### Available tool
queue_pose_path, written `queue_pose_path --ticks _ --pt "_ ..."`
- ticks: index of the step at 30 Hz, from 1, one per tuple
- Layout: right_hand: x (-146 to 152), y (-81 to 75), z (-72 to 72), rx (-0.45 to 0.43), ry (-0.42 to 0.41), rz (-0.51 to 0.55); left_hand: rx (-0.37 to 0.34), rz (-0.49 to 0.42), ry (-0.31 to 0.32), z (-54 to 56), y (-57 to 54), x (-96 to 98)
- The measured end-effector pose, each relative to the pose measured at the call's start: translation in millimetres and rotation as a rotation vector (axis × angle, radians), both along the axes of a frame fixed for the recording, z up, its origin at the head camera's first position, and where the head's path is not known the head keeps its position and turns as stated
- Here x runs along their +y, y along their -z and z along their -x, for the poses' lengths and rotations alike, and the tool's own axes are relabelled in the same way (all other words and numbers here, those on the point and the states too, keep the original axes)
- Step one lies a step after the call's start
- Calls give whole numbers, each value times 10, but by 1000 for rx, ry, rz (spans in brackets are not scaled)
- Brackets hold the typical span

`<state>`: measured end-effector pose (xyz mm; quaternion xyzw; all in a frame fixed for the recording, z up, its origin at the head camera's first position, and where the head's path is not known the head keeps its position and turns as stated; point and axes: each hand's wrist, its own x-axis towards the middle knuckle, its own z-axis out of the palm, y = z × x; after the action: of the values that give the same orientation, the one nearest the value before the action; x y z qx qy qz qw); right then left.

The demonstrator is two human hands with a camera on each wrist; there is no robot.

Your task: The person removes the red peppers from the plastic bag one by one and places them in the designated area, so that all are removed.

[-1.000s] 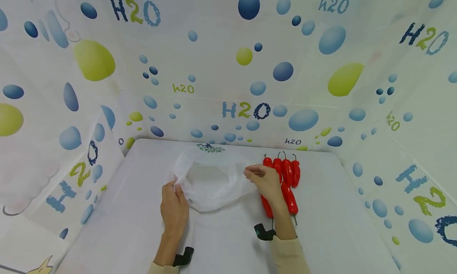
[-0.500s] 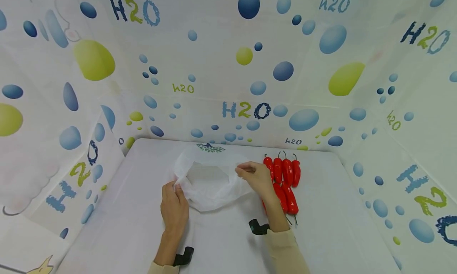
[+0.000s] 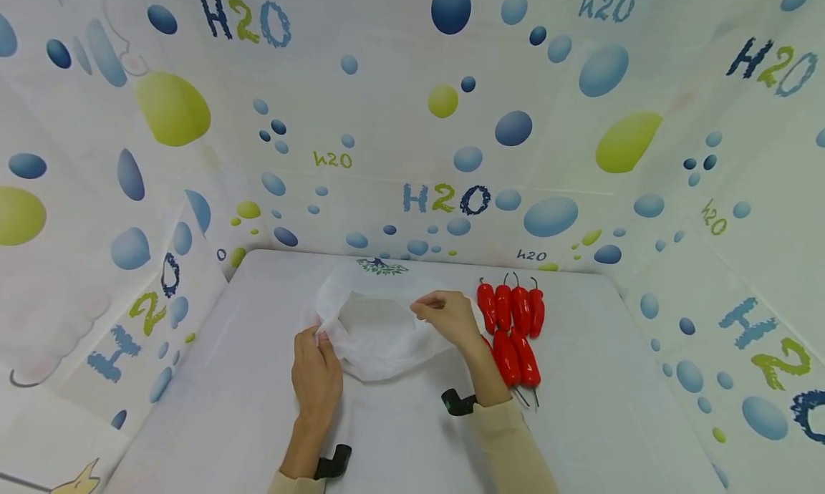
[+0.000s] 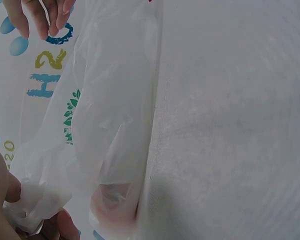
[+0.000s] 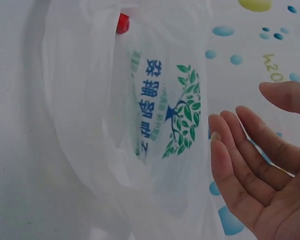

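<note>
A thin white plastic bag (image 3: pixel 387 361) lies on the table with its mouth spread wide. My left hand (image 3: pixel 316 376) grips the bag's left edge; in the left wrist view the bunched plastic (image 4: pixel 37 202) sits between thumb and fingers. Over the right side of the mouth is my right hand (image 3: pixel 449 318), holding nothing, its fingers loosely bent and apart in the right wrist view. Green leaves and blue writing, a printed tree logo (image 5: pixel 182 112), show on the bag there. A small red piece (image 5: pixel 122 24) shows at the bag's upper part.
Several red chili peppers (image 3: pixel 520 309) with green stems lie in two rows right of the bag, the near row partly behind my right forearm. A white table (image 3: pixel 612 379) carries everything. Patterned sheets (image 3: pixel 380 107) rise behind it and at both sides.
My right hand has moved left, from beside the peppers to over the right of the bag's mouth, uncovering more of the near peppers. My left hand keeps its grip in place.
</note>
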<state>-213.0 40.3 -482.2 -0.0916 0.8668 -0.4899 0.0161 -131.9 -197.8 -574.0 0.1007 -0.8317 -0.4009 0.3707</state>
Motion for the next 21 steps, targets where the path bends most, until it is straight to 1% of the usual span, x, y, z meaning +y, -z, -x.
queue_pose_path --ticks 7,9,17,21 --pt "-108 15 48 -41 -66 30 3 -10 -1 -1 -3 3" --pt "-138 16 61 -52 -76 22 3 -10 -3 -2 -5 3" --pt "-267 7 128 -92 -121 -46 8 -14 -12 -2 -18 2" --pt "-342 27 176 -93 -146 -81 6 -17 -12 -8 -19 1"
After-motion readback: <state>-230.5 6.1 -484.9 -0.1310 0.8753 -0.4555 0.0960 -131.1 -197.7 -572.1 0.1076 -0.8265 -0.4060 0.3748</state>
